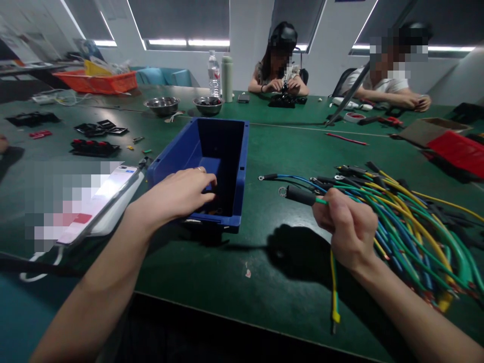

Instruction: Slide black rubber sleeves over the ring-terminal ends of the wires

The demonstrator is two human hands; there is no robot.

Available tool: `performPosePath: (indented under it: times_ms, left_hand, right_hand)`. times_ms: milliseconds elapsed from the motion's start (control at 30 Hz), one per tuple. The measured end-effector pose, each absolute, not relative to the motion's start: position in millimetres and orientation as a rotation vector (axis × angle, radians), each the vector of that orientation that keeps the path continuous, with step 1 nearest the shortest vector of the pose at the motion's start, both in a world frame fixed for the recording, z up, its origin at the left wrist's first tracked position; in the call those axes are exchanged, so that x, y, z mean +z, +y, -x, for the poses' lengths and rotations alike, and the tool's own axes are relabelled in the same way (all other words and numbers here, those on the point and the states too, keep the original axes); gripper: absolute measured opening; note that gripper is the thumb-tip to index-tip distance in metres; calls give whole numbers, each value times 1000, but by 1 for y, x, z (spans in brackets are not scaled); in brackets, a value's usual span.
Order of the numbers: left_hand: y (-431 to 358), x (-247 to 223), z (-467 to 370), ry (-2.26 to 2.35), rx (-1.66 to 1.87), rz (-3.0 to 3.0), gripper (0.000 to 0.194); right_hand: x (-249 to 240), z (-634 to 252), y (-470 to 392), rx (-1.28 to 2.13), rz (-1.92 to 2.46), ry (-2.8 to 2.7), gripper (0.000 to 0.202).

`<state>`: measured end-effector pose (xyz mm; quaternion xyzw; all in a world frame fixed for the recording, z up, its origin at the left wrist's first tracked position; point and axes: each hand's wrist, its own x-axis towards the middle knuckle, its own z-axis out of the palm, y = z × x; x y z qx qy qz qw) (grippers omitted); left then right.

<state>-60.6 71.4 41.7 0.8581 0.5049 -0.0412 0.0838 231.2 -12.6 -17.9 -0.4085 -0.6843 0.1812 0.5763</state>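
Note:
My right hand (350,227) is closed round a green-and-yellow wire (333,287). From its thumb side sticks out the wire's end, with a black sleeve (300,195) and a metal ring terminal (282,191); the other end hangs below the fist. My left hand (185,189) reaches over the near left side of a blue plastic bin (244,171), thumb and forefinger apart, nothing visible between them. Small bits lie at the bin's near end, too shadowed to name. Right of my right hand spreads a pile of blue, green and yellow wires (408,227), several with ring terminals.
A phone (100,201) leans on a stand at left, near black plastic parts (94,147). Behind the bin stand metal bowls (162,105), a water bottle (214,75) and a green flask (227,79). Two people sit across the table. A red box (459,154) is at right.

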Motion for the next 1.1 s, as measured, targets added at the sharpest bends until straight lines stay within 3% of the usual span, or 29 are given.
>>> performPosePath:
  times_ms: [133, 333, 600, 800, 1100]
  left_hand:
    - [71, 43, 58, 1390, -177, -2458, 36]
    - [72, 49, 49, 1151, -128, -2300, 36]
    - [77, 44, 48, 1141, -150, -2284, 35]
    - [74, 46, 46, 1057, -69, -2290, 40]
    - [70, 47, 46, 1088, -12, -2268, 31]
  right_hand:
    - [-12, -230, -8, 550, 875, -1429, 34]
    - [9, -235, 0, 429, 792, -1206, 24]
    - [23, -255, 9, 328, 900, -955, 35]
    - [28, -260, 8, 46, 804, -956, 38]
    - [41, -283, 7, 75, 861, -907, 50]
